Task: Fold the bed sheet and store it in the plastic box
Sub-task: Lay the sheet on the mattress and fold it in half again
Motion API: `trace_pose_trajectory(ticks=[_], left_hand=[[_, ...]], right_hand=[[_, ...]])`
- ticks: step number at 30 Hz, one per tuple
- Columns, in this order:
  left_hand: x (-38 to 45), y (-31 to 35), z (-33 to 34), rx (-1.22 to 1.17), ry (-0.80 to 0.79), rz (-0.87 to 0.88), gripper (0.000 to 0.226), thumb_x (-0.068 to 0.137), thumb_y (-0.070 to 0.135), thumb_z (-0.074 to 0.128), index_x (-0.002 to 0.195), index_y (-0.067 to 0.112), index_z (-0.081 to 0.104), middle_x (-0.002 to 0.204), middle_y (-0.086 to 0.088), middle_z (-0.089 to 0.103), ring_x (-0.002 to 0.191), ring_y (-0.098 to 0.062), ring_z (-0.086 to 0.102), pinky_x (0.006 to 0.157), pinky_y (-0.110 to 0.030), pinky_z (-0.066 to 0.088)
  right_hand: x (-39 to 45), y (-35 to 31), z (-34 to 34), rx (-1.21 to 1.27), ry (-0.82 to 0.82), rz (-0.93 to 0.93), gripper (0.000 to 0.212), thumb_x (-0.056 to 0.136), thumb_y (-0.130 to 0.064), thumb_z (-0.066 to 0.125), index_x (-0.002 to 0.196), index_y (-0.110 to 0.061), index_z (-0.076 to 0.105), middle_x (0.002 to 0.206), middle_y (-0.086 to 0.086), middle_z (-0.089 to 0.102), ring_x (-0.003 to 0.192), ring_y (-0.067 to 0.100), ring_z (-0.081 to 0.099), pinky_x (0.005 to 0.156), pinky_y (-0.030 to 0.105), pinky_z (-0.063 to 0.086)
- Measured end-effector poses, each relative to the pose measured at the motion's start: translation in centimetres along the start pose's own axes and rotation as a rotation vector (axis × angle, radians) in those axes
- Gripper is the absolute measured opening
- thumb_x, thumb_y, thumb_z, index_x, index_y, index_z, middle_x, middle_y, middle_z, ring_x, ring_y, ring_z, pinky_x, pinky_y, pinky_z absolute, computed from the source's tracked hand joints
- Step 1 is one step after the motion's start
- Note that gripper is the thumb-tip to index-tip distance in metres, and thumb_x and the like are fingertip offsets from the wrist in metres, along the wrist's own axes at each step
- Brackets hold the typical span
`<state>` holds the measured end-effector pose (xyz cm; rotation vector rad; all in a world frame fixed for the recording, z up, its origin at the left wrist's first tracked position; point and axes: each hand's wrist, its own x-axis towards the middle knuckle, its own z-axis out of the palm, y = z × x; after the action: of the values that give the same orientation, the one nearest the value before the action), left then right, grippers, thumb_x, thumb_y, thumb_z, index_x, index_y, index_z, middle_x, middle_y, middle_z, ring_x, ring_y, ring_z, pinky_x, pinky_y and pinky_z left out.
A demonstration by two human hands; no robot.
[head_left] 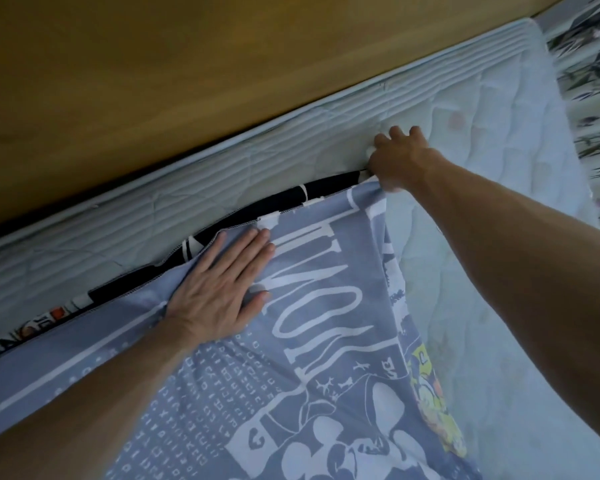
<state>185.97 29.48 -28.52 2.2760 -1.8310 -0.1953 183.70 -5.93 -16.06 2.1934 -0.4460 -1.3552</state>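
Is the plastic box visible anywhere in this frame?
No, only the bed sheet, the mattress and the wooden board behind it show.

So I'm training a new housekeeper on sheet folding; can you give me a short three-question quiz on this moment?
1. True or false: the left hand lies flat on the bed sheet.
2. The right hand has its grip on the sheet's: A) middle B) far corner C) near edge
3. What does the sheet lie on?

Key: 1 true. 2 B. 3 The quilted mattress, beside the wooden board.
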Motion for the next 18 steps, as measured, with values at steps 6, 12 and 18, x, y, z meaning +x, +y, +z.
trace_pose_trajectory(ticks=[6, 12, 18], left_hand=[[0.2, 0.0, 0.0, 0.01, 0.001, 0.011, 0.075, 0.104, 0.056, 0.023, 0.164, 0.013, 0.014, 0.173, -0.007, 0.007, 0.16, -0.025, 0.009, 0.128, -0.053, 0.005], [0.2, -0.1, 0.0, -0.001, -0.003, 0.008, 0.074, 0.104, 0.054, 0.024, 0.164, 0.013, 0.015, 0.173, -0.007, 0.007, 0.16, -0.024, 0.009, 0.128, -0.053, 0.004], [0.2, 0.0, 0.1, -0.005, -0.005, -0.021, 0.074, 0.103, 0.053, 0.025, 0.164, 0.012, 0.016, 0.173, -0.008, 0.006, 0.16, -0.025, 0.008, 0.128, -0.056, 0.004]], right_hand=[[0.7, 1.3, -3.9, 0.236, -0.216, -0.279, 0.026, 0.094, -0.025, 0.06, 0.118, -0.017, 0.066, 0.104, 0.001, 0.071, 0.095, 0.021, 0.069, 0.086, 0.036, 0.054], [1.9, 2.6, -6.1, 0.01, -0.26, -0.15, 0.027, 0.097, -0.038, 0.061, 0.099, -0.013, 0.072, 0.087, -0.004, 0.07, 0.084, 0.018, 0.068, 0.083, 0.037, 0.054], [2.4, -1.6, -2.2, 0.345, 0.363, -0.037, 0.02, 0.098, -0.016, 0.05, 0.116, -0.013, 0.056, 0.11, 0.014, 0.067, 0.101, 0.035, 0.064, 0.076, 0.039, 0.044]])
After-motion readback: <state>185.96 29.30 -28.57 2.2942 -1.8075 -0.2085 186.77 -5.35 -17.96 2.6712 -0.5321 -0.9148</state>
